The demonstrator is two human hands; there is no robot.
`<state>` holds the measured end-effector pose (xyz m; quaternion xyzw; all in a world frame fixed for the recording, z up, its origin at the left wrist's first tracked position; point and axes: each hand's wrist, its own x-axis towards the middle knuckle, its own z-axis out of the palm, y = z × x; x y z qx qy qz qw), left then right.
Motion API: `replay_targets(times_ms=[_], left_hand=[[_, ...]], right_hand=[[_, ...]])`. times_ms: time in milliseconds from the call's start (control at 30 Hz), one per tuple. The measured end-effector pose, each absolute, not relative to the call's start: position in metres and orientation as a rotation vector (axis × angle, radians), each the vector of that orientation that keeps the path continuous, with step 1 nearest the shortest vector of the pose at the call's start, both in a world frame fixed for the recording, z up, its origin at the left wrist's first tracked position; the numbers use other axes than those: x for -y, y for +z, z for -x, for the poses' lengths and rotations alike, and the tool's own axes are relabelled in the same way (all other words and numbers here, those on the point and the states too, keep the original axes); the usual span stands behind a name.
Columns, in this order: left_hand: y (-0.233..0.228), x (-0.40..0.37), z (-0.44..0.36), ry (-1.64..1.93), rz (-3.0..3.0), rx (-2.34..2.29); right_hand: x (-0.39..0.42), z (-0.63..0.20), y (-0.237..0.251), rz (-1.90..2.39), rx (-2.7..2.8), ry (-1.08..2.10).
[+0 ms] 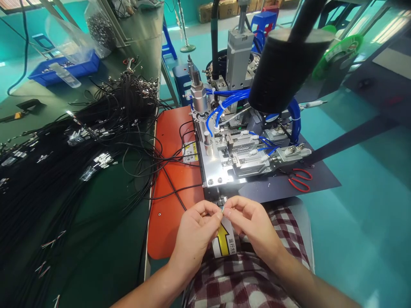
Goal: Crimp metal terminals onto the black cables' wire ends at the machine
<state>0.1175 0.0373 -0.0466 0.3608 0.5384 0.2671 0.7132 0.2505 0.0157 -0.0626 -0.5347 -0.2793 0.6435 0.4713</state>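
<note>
Pinching a tiny metal piece (222,209) before the machine (244,154)
Left hand (195,233) and right hand (253,224) fingertips closed together on it, above arrow label (224,240); black cables (80,158) heaped leftward

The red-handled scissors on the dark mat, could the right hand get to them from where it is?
Probably yes. The red-handled scissors lie in the open on the dark mat, above the right hand, with nothing between them, though its fingers pinch a small part.
</note>
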Motion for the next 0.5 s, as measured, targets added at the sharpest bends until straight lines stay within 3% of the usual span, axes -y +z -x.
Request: replay_targets(times_ms=[500], left_hand=[[-0.0500,-0.0346,-0.1182,0.674,-0.848,-1.192]], right_hand=[[-0.0144,-0.2502,-0.0642,1.309,0.654,1.609]])
